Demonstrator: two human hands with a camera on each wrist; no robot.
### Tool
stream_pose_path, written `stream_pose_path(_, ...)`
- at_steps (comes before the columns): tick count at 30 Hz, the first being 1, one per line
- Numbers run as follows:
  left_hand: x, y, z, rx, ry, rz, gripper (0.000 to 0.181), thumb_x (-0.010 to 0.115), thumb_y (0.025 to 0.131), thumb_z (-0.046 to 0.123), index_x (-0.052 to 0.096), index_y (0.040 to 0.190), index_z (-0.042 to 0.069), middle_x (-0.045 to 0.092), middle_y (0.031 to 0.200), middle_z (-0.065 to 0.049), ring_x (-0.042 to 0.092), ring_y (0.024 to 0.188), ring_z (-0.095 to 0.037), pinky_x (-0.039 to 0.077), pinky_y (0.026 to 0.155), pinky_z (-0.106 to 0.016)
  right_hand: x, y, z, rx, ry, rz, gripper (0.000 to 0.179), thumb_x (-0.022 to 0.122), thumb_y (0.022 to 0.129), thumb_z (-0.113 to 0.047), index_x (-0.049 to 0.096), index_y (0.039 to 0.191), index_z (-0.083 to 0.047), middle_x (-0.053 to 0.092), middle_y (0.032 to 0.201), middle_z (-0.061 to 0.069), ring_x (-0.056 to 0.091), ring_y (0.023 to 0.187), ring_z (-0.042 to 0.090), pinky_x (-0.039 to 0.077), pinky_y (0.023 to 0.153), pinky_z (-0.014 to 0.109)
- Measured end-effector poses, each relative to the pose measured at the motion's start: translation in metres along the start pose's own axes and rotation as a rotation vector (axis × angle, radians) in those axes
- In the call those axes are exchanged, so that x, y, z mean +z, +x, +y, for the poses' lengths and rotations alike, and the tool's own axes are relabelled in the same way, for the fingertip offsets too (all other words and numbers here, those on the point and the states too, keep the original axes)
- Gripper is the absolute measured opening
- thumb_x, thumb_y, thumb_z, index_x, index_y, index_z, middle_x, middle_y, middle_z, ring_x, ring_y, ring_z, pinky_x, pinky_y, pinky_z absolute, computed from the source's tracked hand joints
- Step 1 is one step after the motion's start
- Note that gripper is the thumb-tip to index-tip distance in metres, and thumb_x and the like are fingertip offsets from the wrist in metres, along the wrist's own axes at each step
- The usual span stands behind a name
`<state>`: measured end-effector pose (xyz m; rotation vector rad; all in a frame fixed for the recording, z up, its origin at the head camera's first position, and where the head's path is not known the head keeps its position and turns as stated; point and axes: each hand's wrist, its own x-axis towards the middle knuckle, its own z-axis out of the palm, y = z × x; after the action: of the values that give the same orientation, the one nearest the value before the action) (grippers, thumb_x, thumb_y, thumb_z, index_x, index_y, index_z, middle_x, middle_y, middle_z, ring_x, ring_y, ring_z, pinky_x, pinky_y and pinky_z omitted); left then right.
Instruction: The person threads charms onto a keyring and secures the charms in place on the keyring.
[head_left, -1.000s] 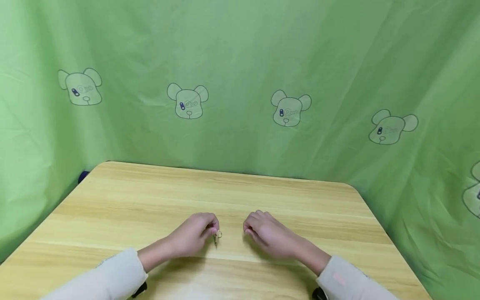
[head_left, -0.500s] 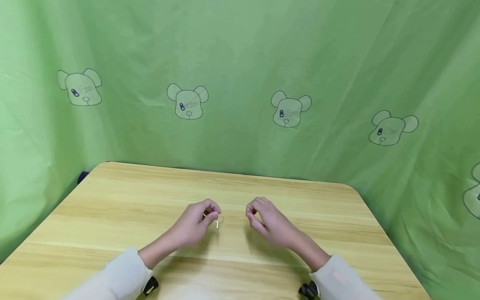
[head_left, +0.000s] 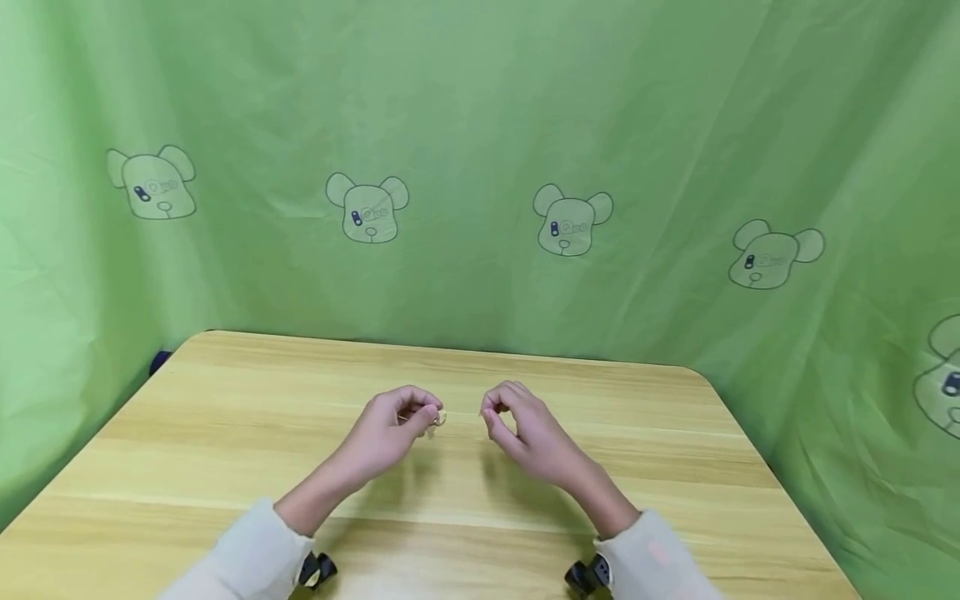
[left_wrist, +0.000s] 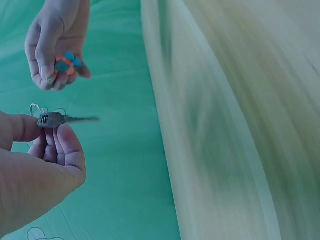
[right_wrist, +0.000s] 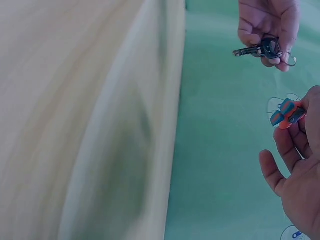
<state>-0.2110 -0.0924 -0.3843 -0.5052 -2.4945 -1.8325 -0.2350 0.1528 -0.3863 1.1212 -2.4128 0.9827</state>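
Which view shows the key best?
Right wrist: the left hand holds the key broad side toward that camera, outline distinct. Left wrist shows it nearly edge-on; in the head view it's mostly hidden by that hand.

No readable text, brand or number. On green curtain [head_left: 465, 100]: five printed line-drawn animal heads [head_left: 371, 232] in head view, rightmost cut off at edge. Each bears dark blue oblong mark [head_left: 357, 218]; faint rounded outlines [head_left: 375, 214] beside it on four, too faint to read.
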Motion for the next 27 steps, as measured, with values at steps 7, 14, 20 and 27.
stream_pose_path(7,0.009,0.002,0.008,-0.050,-0.120,0.019,0.016,0.063,0.102,0.013,0.069,0.112,0.001,0.070,0.099,-0.007,0.063,0.089,-0.021,0.057,0.084,-0.035,0.001,0.009,-0.010,-0.024,0.058,0.061,0.008,0.057,0.101,-0.003,0.059,0.097,-0.010,0.057,0.092,-0.005,0.058,0.096,0.013,0.055,0.087,0.038)
stream_pose_path(14,0.014,0.008,0.015,-0.029,-0.182,0.043,0.018,0.057,0.105,0.009,0.068,0.117,0.001,0.066,0.100,-0.012,0.062,0.091,-0.022,0.057,0.087,-0.036,0.002,0.016,-0.018,-0.023,0.085,0.091,0.005,0.056,0.103,-0.006,0.060,0.099,-0.007,0.058,0.091,-0.004,0.059,0.095,0.014,0.055,0.087,0.035)
stream_pose_path(20,0.017,0.013,0.020,-0.013,-0.212,0.064,0.019,0.055,0.105,0.006,0.069,0.119,0.002,0.067,0.100,-0.012,0.063,0.093,-0.023,0.056,0.085,-0.033,0.000,0.022,-0.020,-0.024,0.108,0.123,0.008,0.057,0.101,-0.001,0.059,0.098,-0.007,0.058,0.086,-0.005,0.060,0.092,0.015,0.054,0.086,0.034)
stream_pose_path(27,0.018,0.017,0.025,-0.035,-0.331,0.032,0.023,0.056,0.104,0.005,0.065,0.124,-0.002,0.068,0.109,-0.010,0.064,0.100,-0.021,0.055,0.091,-0.034,-0.004,0.024,-0.022,-0.001,0.114,0.123,0.007,0.057,0.102,-0.002,0.060,0.099,-0.008,0.059,0.088,-0.003,0.061,0.091,0.015,0.054,0.085,0.034)
